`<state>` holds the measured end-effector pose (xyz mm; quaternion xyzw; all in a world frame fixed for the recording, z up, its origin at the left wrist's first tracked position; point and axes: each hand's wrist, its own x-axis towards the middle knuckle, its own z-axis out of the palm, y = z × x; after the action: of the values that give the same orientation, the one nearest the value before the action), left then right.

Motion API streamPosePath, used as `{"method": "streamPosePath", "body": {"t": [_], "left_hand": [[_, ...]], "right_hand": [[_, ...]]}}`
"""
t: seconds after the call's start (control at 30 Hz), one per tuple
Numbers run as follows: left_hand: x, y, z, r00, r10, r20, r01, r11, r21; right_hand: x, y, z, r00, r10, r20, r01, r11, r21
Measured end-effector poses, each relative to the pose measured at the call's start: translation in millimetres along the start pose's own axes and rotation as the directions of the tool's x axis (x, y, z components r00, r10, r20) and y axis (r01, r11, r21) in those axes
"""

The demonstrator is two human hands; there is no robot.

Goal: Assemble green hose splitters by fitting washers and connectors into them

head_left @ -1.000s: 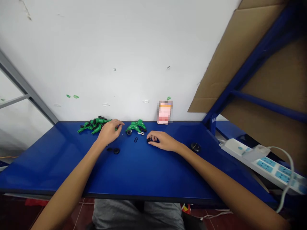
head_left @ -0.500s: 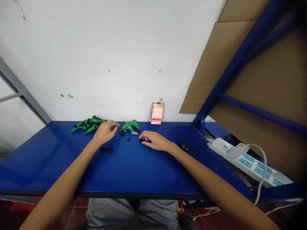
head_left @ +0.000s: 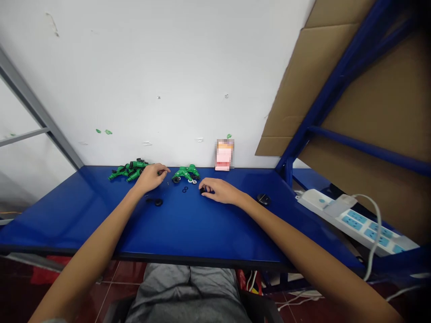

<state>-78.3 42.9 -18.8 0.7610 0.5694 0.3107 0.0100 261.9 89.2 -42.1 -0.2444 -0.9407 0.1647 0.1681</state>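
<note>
On the blue table (head_left: 74, 215), the right hand (head_left: 219, 190) pinches a black part (head_left: 202, 190); left grip (head_left: 150, 177) unclear.

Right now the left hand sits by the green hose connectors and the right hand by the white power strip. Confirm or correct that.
One point is wrong: the right hand is not by the white power strip; the head view shows it at a small black part on the blue table. The left hand is by the green hose connectors, as stated.
</note>
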Motion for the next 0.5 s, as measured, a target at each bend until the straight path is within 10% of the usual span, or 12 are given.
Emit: {"method": "streamPosePath", "body": {"t": [0.27, 0.5], "left_hand": [[-1.9, 4.6, -29.9, 0.962, 0.053, 0.268, -0.029, 0.995, -0.092], [-14.9, -5.2, -56.4, 0.689, 0.032, 0.724, 0.083, 0.989, -0.123]], "right_hand": [[-0.9, -0.2, -0.1, 1.000, 0.027, -0.008, -0.027, 0.999, 0.039], [0.4, 2.3, 0.3, 0.998, 0.068, 0.007, -0.069, 0.996, 0.057]]}}
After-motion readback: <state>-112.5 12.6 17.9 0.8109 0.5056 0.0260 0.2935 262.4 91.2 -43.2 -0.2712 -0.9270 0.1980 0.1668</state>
